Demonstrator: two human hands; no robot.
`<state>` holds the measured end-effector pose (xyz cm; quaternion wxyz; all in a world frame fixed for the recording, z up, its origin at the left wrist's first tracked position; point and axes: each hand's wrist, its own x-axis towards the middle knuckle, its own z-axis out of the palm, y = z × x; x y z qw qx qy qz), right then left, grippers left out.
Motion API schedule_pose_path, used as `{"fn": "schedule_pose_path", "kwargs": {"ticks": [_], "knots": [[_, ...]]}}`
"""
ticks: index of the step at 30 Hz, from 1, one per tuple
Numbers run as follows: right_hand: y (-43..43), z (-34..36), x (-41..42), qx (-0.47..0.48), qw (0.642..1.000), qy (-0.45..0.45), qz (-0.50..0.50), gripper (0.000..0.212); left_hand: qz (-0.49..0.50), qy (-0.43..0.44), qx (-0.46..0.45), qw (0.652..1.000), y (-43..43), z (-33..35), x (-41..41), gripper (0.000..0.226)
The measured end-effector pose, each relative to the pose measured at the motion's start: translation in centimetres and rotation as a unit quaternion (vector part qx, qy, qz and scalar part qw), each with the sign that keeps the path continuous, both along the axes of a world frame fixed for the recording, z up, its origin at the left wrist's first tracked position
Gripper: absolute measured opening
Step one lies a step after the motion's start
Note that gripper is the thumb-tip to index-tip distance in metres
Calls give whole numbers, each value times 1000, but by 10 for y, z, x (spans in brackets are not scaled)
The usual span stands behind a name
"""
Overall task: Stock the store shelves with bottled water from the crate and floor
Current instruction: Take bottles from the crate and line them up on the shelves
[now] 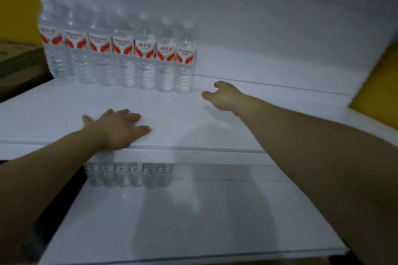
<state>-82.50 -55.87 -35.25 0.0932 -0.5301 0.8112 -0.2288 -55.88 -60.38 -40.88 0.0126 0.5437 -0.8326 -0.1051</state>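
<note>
Neither hand held anything. The left hand [117,128] lay flat, fingers spread, pressed on the upper shelf [172,114] close to its front edge. The right hand [227,97] reached further in with its fingers loosely parted and empty, just beside the rightmost bottle [185,60] but apart from it; whether it touched the shelf could not be told. That bottle closed a row of bottled water [120,58], seven across, standing against the white back panel [258,28] from the shelf's left end. Each stood upright, its long axis vertical, cap up and red-and-white label facing forward, though blur made the caps faint. The lower shelf [172,211] carried a second row of bottles [129,174], about six showing, also upright, tops hidden behind the upper shelf's front lip. By this showing the stocking looked partly done: only the back left of both shelves was filled, and the right half and all the front stood bare. Neither the crate nor the floor stock was in view, so how much water was left to bring could not be judged. A cardboard box [17,60] sat off to the left against a yellow wall [17,6].
</note>
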Motion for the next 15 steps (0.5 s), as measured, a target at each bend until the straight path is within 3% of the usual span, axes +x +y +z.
{"fn": "schedule_pose_path", "kwargs": {"ticks": [2, 5, 9, 15], "knots": [[36, 8, -4, 14, 1000, 9, -16, 73, -23, 43, 24, 999, 11, 10, -6, 85], [93, 18, -10, 26, 998, 26, -52, 72, -106, 96, 32, 989, 48, 30, -35, 68], [180, 31, -22, 26, 991, 48, -122, 71, -234, 152, 24, 960, 122, 56, -90, 63], [330, 29, -26, 27, 965, 60, -252, 73, -420, 134, 25, 897, 247, 63, -148, 66]]}}
